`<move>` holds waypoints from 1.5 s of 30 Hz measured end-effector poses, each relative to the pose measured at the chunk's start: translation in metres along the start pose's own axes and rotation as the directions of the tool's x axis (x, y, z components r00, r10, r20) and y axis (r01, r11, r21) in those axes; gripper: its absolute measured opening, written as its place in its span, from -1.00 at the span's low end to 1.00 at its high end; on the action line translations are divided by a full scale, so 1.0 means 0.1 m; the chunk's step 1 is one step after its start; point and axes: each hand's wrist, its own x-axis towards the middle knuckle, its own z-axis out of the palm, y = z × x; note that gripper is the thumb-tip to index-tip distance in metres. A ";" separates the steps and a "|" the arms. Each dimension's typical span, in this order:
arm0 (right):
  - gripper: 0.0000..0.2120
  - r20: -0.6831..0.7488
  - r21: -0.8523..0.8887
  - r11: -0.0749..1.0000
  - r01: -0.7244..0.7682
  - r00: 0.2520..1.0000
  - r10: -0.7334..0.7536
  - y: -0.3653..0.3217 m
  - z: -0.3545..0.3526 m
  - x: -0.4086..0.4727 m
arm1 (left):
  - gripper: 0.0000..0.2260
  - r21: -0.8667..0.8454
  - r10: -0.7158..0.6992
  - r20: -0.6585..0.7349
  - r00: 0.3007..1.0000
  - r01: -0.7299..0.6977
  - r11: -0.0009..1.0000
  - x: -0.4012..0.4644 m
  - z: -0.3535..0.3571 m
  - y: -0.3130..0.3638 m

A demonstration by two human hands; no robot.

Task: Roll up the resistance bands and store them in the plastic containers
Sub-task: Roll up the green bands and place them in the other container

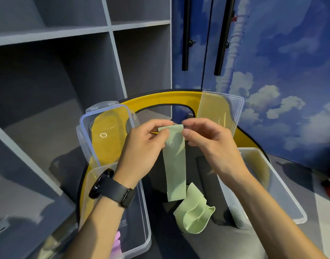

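A pale green resistance band hangs flat from both my hands over a dark seat. My left hand, with a black watch on the wrist, pinches its top left corner. My right hand pinches the top right corner. A second green band lies crumpled below on the seat. A clear plastic container sits at the left under my forearm, with a pink band just visible inside. Another clear container sits at the right, under my right forearm.
Two clear lids lean against the yellow chair back, the left lid and the right lid. Grey shelving stands at the left. A blue cloud-printed cabinet with black handles is behind.
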 end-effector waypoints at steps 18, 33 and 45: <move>-0.86 -0.083 -0.142 0.990 0.013 0.996 -0.026 0.03 0.10 0.03 | -0.84 -0.098 -0.017 -0.072 0.997 0.010 0.995 0.04 -0.01 0.00; -0.80 -0.094 -0.148 0.973 0.177 0.977 -0.192 -0.13 0.17 -0.01 | -0.80 -0.134 0.068 -0.045 0.997 -0.073 0.988 0.03 0.07 0.15; -0.82 -0.008 0.032 0.997 0.076 0.997 -0.076 -0.25 0.09 0.03 | -0.86 -0.267 0.029 -0.088 0.996 -0.052 0.962 0.11 0.00 0.11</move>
